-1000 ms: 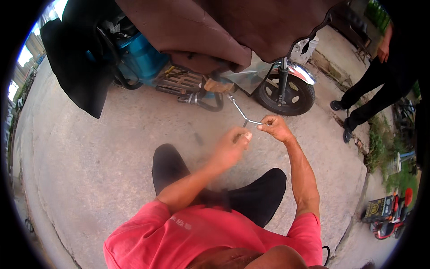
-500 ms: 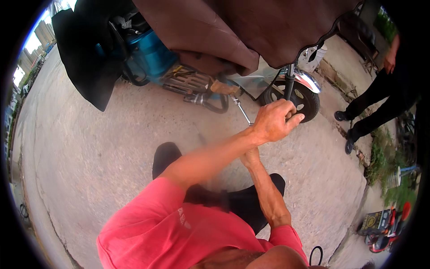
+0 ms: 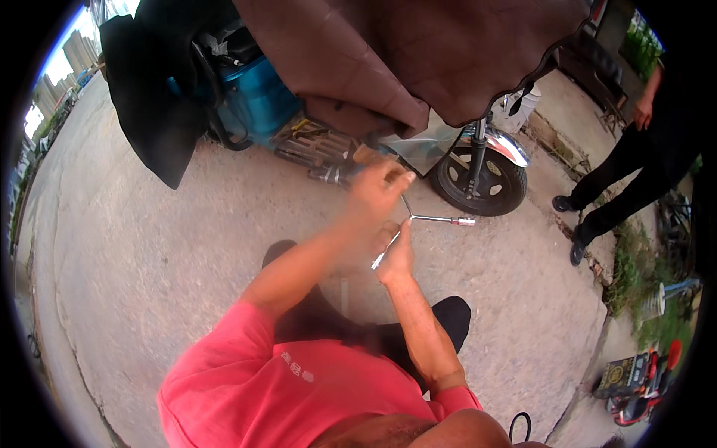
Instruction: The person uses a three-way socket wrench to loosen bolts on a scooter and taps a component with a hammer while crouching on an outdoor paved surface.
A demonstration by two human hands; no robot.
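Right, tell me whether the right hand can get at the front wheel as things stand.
Probably yes, with some stretching: between the right hand and the front wheel only pavement and one arm of the three-way wrench show. But that hand grips the wrench, so it may need freeing first.

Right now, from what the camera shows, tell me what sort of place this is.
Outdoors, probably a roadside or yard in a town: rough concrete ground, tall buildings in the far left distance, and weeds along the broken edge at right.

Free concrete (image 3: 149,246) left of hands (image 3: 377,190) (image 3: 399,257), brown cover (image 3: 455,52) (and front wheel (image 3: 489,187)) ahead
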